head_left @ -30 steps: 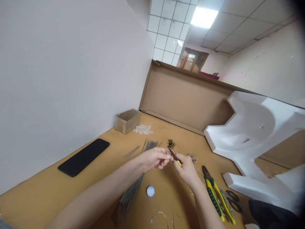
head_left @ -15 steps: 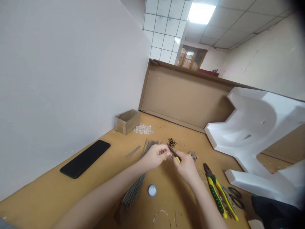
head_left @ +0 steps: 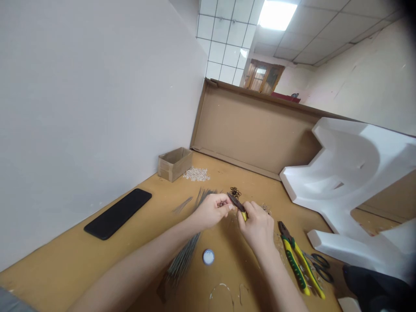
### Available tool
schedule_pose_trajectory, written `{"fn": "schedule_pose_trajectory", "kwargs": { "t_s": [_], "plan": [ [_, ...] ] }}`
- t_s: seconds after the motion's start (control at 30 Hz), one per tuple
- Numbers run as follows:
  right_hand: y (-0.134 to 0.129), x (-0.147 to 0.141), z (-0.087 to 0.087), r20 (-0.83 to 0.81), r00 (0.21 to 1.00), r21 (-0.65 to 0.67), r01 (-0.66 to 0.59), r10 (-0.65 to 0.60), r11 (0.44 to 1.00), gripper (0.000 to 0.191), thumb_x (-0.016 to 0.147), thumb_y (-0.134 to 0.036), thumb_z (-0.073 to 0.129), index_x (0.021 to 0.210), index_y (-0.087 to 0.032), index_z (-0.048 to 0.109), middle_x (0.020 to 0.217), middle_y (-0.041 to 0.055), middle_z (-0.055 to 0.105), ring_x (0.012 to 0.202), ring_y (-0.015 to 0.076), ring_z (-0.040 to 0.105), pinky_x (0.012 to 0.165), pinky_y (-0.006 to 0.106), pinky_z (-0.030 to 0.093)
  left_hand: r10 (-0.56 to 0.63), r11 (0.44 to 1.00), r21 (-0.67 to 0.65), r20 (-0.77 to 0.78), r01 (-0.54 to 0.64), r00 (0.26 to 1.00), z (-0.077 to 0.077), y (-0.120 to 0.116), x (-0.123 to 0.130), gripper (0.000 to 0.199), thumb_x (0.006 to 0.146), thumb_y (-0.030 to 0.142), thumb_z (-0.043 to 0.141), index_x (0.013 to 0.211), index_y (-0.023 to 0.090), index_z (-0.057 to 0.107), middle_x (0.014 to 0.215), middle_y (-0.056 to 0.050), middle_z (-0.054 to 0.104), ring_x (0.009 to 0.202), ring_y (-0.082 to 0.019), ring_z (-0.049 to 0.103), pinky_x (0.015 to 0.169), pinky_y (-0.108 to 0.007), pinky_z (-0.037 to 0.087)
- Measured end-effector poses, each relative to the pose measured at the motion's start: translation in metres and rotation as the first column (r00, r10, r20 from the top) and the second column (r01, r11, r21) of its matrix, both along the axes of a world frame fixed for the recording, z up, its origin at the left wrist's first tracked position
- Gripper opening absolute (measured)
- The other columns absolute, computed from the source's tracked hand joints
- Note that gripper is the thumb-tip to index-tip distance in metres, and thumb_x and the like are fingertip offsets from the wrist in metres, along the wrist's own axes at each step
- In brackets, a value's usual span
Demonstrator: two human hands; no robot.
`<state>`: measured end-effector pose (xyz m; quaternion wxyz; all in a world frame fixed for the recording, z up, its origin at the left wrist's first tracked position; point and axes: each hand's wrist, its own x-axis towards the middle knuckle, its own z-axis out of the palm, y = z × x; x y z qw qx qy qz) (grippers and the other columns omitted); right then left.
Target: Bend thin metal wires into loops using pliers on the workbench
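Observation:
My right hand [head_left: 256, 223] is closed around the yellow handles of a pair of pliers [head_left: 236, 202], whose dark jaws point up and left. Just left of the jaws, my left hand [head_left: 212, 211] is pinched at the fingertips; what it holds is too small to make out. The jaw tips are close to those fingers. Beneath my left forearm lies a bundle of thin grey wires [head_left: 185, 260]. A few black rings [head_left: 235, 192] lie just beyond the pliers. Near my right wrist is a pile of small metal pieces [head_left: 266, 209], partly hidden by the hand.
A small cardboard box [head_left: 175, 164] stands by a heap of clear bits [head_left: 196, 174]. Larger yellow-green pliers [head_left: 297, 260] and scissors [head_left: 320, 266] lie right, near white foam [head_left: 302, 184]. A round white-and-blue cap [head_left: 208, 257], bent wires [head_left: 222, 287] and a black slab [head_left: 118, 213] are on the table.
My right hand has turned slightly, and the pliers' jaws show more of their broad side. My left hand keeps its pinch in nearly the same place. The view has shifted a little.

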<state>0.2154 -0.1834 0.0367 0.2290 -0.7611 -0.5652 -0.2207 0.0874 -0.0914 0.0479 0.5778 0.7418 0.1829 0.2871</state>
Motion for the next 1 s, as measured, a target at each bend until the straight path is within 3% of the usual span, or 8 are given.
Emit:
{"fn": "schedule_pose_trajectory", "kwargs": {
  "t_s": [0.07, 0.17, 0.3, 0.37, 0.43, 0.5, 0.8, 1.0],
  "plan": [
    [0.000, -0.001, -0.001, 0.024, 1.000, 0.023, 0.000, -0.001, 1.000, 0.017, 0.076, -0.025, 0.044, 0.065, -0.017, 0.055, 0.062, 0.0019, 0.052, 0.058, 0.0130, 0.047, 0.052, 0.022, 0.026, -0.020, 0.999, -0.028, 0.020, 0.021, 1.000, 0.001, -0.001, -0.001, 0.018, 0.075, 0.030, 0.048, 0.068, 0.014, 0.050, 0.053, 0.004, 0.045, 0.045, -0.006, 0.037, 0.044, -0.018, 0.028],
    [-0.001, 0.003, 0.003, -0.210, 0.968, -0.031, -0.150, 0.140, 0.988, 0.021, 0.079, -0.028, 0.042, 0.066, -0.017, 0.055, 0.061, 0.0007, 0.052, 0.058, 0.0127, 0.047, 0.053, 0.021, 0.029, -0.047, 0.996, -0.070, 0.029, 0.049, 0.998, 0.002, -0.002, -0.002, 0.020, 0.075, 0.033, 0.049, 0.069, 0.014, 0.050, 0.053, 0.004, 0.045, 0.044, -0.006, 0.037, 0.043, -0.018, 0.029],
    [-0.002, 0.010, 0.017, -0.703, 0.623, -0.062, -0.535, 0.344, 0.843, 0.024, 0.082, -0.031, 0.039, 0.078, -0.016, 0.058, 0.063, -0.0007, 0.052, 0.060, 0.0120, 0.048, 0.057, 0.021, 0.037, -0.075, 0.992, -0.099, 0.028, 0.077, 0.997, 0.004, -0.004, -0.002, 0.022, 0.075, 0.034, 0.050, 0.073, 0.013, 0.053, 0.053, 0.004, 0.046, 0.044, -0.006, 0.038, 0.043, -0.018, 0.031],
    [-0.003, 0.011, 0.022, -0.823, 0.441, -0.002, -0.633, 0.359, 0.774, 0.023, 0.082, -0.030, 0.040, 0.085, -0.016, 0.058, 0.068, 0.0001, 0.054, 0.064, 0.0122, 0.050, 0.062, 0.022, 0.039, -0.089, 0.988, -0.122, 0.039, 0.093, 0.995, 0.005, -0.004, -0.002, 0.023, 0.074, 0.034, 0.051, 0.074, 0.012, 0.054, 0.053, 0.004, 0.046, 0.045, -0.006, 0.040, 0.043, -0.019, 0.033],
    [-0.003, 0.010, 0.024, -0.861, 0.359, 0.037, -0.662, 0.360, 0.748, 0.022, 0.081, -0.028, 0.041, 0.087, -0.016, 0.058, 0.071, 0.0007, 0.055, 0.067, 0.0123, 0.051, 0.065, 0.023, 0.040, -0.100, 0.984, -0.146, 0.039, 0.104, 0.994, 0.006, -0.004, -0.002, 0.022, 0.073, 0.034, 0.052, 0.074, 0.012, 0.055, 0.052, 0.003, 0.046, 0.045, -0.007, 0.041, 0.042, -0.019, 0.034],
    [-0.003, 0.010, 0.022, -0.848, 0.382, 0.030, -0.657, 0.367, 0.753, 0.022, 0.081, -0.027, 0.041, 0.086, -0.016, 0.059, 0.071, 0.0004, 0.055, 0.067, 0.0122, 0.051, 0.065, 0.023, 0.040, -0.098, 0.982, -0.163, 0.025, 0.101, 0.995, 0.007, -0.004, -0.002, 0.020, 0.072, 0.031, 0.052, 0.072, 0.012, 0.055, 0.051, 0.004, 0.046, 0.045, -0.007, 0.041, 0.042, -0.019, 0.035],
    [-0.003, 0.006, 0.012, -0.500, 0.815, -0.126, -0.401, 0.291, 0.907, 0.026, 0.083, -0.027, 0.036, 0.068, -0.017, 0.055, 0.053, -0.0029, 0.048, 0.051, 0.0107, 0.044, 0.050, 0.020, 0.032, -0.063, 0.989, -0.134, -0.026, 0.059, 0.998, 0.013, -0.006, -0.006, 0.016, 0.073, 0.028, 0.050, 0.070, 0.013, 0.055, 0.051, 0.004, 0.047, 0.044, -0.006, 0.040, 0.043, -0.017, 0.034],
    [-0.006, 0.002, 0.013, -0.197, 0.961, -0.203, -0.234, 0.194, 0.951, 0.021, 0.083, -0.028, 0.038, 0.080, -0.020, 0.057, 0.071, 0.0014, 0.060, 0.061, 0.0143, 0.054, 0.055, 0.022, 0.032, -0.026, 1.000, -0.017, -0.056, 0.025, 0.998, 0.013, -0.008, -0.008, 0.016, 0.075, 0.026, 0.049, 0.068, 0.014, 0.056, 0.051, 0.004, 0.046, 0.044, -0.005, 0.037, 0.043, -0.017, 0.028]
  ]
}}
